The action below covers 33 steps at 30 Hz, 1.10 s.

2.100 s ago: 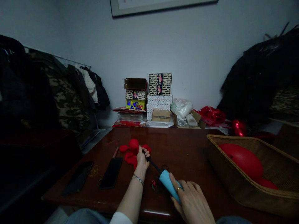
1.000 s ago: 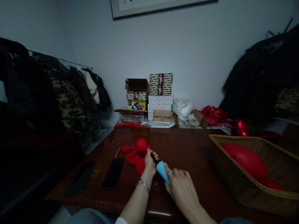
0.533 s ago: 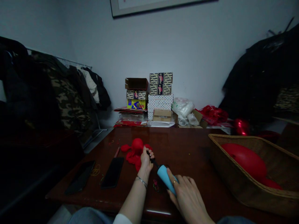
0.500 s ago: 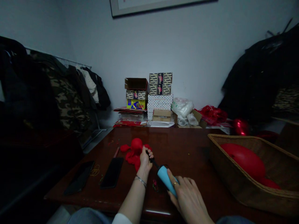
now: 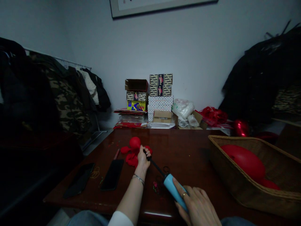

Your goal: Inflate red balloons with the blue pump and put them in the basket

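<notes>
Pump (image 5: pixel 172 185), clasped at both ends, presumably for steadiness.
Clenched by left hand (image 5: pixel 143 158) at black end (image 5: pixel 149 158) beside red balloon (image 5: pixel 134 142), by right hand (image 5: pixel 198 204) around blue barrel (image 5: pixel 176 191).

1. Hand pump (image 5: pixel 171 185): light-blue barrel, black rod.
2. Tabletop balloons (image 5: pixel 134 143): solid red.
3. Basket balloon (image 5: pixel 246 162): solid red.
4. Wicker basket (image 5: pixel 225 175): brown, woven pattern.
5. Table (image 5: pixel 185 147): dark reddish-brown.
6. Smartphone (image 5: pixel 112 175): black.
7. Rubber bands (image 5: pixel 95 172): yellow.
8. Finger ring (image 5: pixel 184 195): gold-coloured.
9. Bracelet (image 5: pixel 139 179): silver-coloured.
10. Pomelo carton (image 5: pixel 161 84): cream-and-black print, pinkish-red motif.
11. Dotted carton (image 5: pixel 160 102): white, dark and coloured dots.
12. Camouflage garment (image 5: pixel 68 100): tan-and-dark blotches.
</notes>
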Available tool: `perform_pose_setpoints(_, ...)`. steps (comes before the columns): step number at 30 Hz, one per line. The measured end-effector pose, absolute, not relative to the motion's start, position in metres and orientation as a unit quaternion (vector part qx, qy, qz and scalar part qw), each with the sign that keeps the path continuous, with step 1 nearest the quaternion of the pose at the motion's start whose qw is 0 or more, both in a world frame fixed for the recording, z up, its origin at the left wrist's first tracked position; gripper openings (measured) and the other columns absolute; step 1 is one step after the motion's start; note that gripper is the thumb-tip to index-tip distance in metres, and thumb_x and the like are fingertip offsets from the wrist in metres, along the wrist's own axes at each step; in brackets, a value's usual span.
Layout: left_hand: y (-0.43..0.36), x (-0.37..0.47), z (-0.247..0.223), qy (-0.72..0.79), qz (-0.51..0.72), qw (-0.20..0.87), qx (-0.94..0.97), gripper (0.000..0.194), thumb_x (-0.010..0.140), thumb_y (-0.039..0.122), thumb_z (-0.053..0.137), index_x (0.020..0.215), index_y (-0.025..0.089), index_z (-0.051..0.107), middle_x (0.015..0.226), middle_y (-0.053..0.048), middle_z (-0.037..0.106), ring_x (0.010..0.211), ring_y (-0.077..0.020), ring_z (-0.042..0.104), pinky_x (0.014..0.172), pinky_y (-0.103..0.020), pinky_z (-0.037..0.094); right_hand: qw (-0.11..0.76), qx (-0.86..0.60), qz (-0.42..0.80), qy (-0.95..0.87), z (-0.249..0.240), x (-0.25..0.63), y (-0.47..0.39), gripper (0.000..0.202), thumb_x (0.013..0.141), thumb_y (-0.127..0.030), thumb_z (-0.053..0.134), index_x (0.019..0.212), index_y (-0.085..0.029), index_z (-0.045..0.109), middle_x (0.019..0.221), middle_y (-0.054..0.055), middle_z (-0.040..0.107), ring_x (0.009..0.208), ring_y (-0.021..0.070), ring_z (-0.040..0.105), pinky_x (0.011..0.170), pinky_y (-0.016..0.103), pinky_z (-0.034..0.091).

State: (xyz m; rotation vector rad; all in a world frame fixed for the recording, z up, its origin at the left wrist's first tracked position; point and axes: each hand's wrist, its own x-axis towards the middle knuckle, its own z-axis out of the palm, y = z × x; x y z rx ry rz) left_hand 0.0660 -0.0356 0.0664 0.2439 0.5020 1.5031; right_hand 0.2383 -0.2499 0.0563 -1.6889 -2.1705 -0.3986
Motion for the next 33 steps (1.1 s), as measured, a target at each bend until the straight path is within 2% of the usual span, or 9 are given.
perform_pose_setpoints(10,-0.047,0.08,0.06,0.23,0.668,0.693,0.145,0.027,0.087,0.032,0.053,0.069,0.018,0.039,0.054,0.007,0.034,0.038,-0.0032,0.03,0.033,-0.013,0.023,0.149,-0.64,-0.09,-0.748,0.076,0.214,-0.231,0.053,0.081,-0.023,0.054,0.133,-0.027,0.045,0.088,0.004,0.062,0.082,0.0222,0.055,0.078,0.037,0.033)
perform_pose_setpoints(19,-0.059,0.091,0.047,0.256,0.641,0.702,0.175,0.03,0.079,0.037,0.062,0.069,0.018,0.042,0.054,0.005,0.042,0.044,-0.006,0.04,0.041,-0.017,0.034,0.12,-0.651,-0.096,-0.743,0.089,0.195,-0.204,0.059,0.079,-0.022,0.056,0.136,-0.025,0.041,0.089,0.007,0.063,0.083,0.0238,0.057,0.077,0.037,0.033)
perform_pose_setpoints(33,-0.051,0.081,0.049,0.283,0.661,0.678,0.152,0.026,0.09,0.028,0.046,0.067,0.017,0.04,0.05,0.006,0.037,0.037,-0.0038,0.032,0.034,-0.014,0.023,0.154,-0.634,-0.106,-0.75,0.067,0.203,-0.219,0.057,0.08,-0.022,0.055,0.135,-0.026,0.042,0.09,0.006,0.063,0.082,0.0233,0.057,0.077,0.038,0.034)
